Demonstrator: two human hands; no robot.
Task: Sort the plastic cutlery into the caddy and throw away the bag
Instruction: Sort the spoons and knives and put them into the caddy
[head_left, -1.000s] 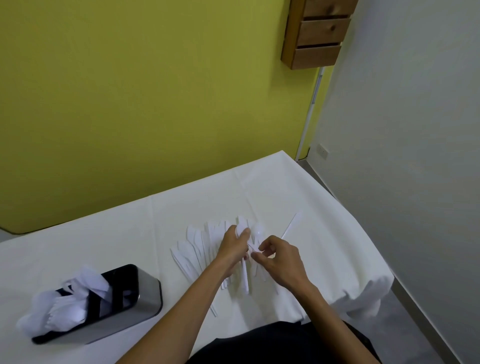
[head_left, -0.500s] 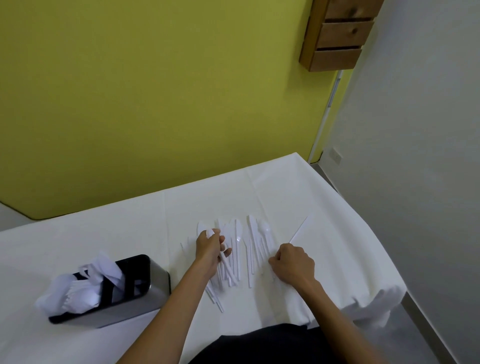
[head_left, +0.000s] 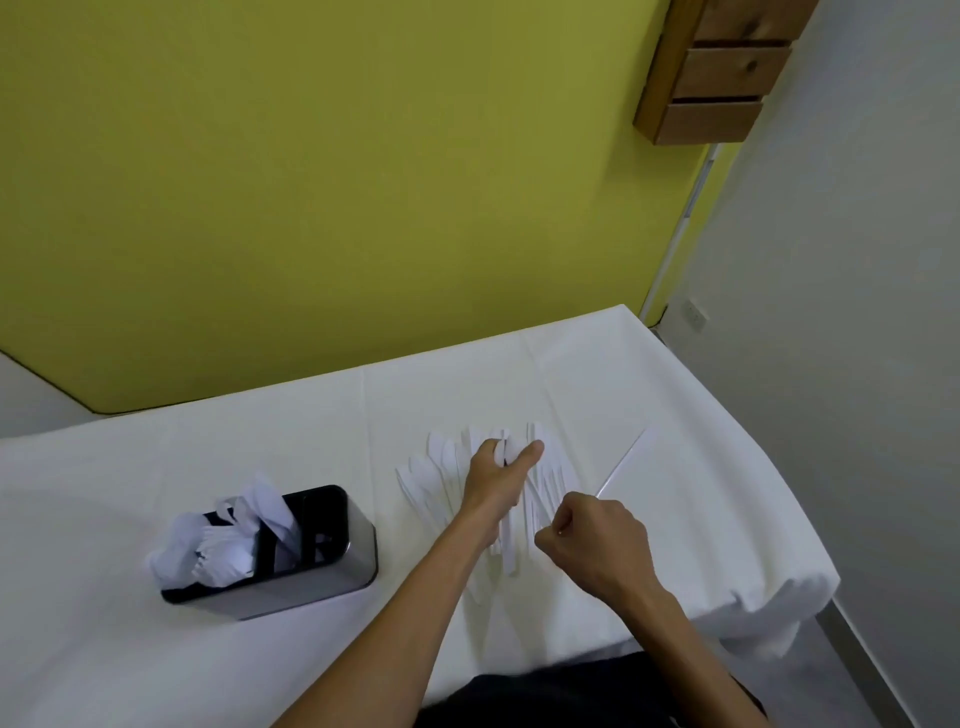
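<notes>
Curled around several white plastic pieces, the left hand (head_left: 498, 467) grips them amid the cutlery (head_left: 434, 475) fanned across the white-clothed table (head_left: 675, 519), long axes running from the person toward the yellow wall. The right hand (head_left: 597, 540) is balled beside the near handle ends; whether it pinches one cannot be told. A thin clear strip (head_left: 623, 460) lies diagonally at right, short of the table's edge. Bare cloth separates the fan from the caddy (head_left: 291, 587) at left, whose left compartment holds white cutlery.

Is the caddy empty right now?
No, the caddy holds white plastic cutlery standing in its left end.
</notes>
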